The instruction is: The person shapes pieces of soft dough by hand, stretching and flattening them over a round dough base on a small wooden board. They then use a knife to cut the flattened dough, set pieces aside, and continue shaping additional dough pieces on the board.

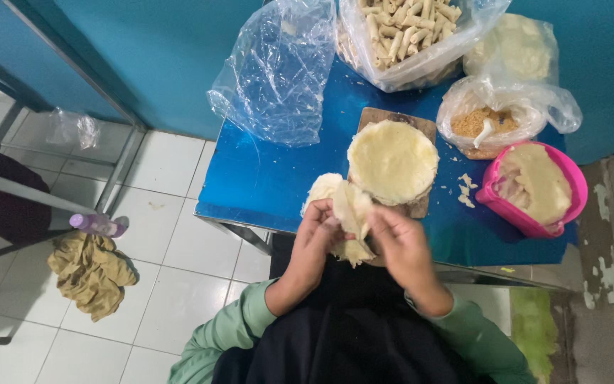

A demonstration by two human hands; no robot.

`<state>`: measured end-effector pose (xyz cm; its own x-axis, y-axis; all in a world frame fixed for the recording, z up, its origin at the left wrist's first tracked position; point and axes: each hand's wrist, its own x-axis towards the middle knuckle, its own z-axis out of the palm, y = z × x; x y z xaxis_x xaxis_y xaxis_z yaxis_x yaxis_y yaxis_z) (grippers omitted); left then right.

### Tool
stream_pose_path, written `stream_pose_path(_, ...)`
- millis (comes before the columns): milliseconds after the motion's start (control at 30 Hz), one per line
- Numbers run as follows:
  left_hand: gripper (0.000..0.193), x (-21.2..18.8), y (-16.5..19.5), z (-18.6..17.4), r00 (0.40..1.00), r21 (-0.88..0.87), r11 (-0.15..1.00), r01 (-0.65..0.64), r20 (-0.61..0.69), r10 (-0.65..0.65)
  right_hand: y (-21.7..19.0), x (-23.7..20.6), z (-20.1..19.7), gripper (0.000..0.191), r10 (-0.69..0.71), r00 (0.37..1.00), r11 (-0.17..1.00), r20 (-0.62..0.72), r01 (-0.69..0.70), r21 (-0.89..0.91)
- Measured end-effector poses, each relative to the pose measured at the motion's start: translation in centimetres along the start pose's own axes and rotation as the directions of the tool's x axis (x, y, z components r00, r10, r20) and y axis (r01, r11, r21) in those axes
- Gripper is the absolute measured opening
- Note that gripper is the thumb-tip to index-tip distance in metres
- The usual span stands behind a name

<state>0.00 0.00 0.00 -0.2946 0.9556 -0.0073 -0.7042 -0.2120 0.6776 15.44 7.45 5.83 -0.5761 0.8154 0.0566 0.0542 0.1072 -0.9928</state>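
My left hand (315, 238) and my right hand (401, 240) both pinch a thin pale wrapper sheet (350, 210), crumpled and hanging between them just in front of the blue table (264, 178). Right behind it a round stack of pale wrappers (392, 161) rests on a wooden board (374, 115). A second small pile of wrappers (320, 188) lies to the left of the board.
A pink bowl of pale paste (538, 186) stands at the right. Behind it are a bag of brown filling with a spoon (481, 124), a bag of rolled sticks (406, 32) and an empty clear bag (275, 71). A purple bottle (97, 225) and a tan cloth (92, 274) lie on the tiled floor.
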Motion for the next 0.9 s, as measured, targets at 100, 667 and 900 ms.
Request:
stream_pose_path(100,0.038,0.1,0.0,1.0,0.990,0.259,0.955,-0.141,0.035,0.137,0.1,-1.6,0.8,0.025,-0.044,0.998,0.941,-0.036,0.029,-0.336)
stream_pose_path(667,0.010,-0.9,4.7,2.9,0.904,0.683,0.595,-0.423,0.269,0.333,-1.8,-0.3,-0.3,0.032,-0.085,0.992,0.969,-0.089,0.062,-0.241)
stream_pose_path(900,0.011,-0.4,3.5,2.0,0.955,0.419,0.866,-0.274,0.010,0.298,-1.2,1.0,-2.3,0.047,0.000,0.998,0.952,-0.059,0.018,0.307)
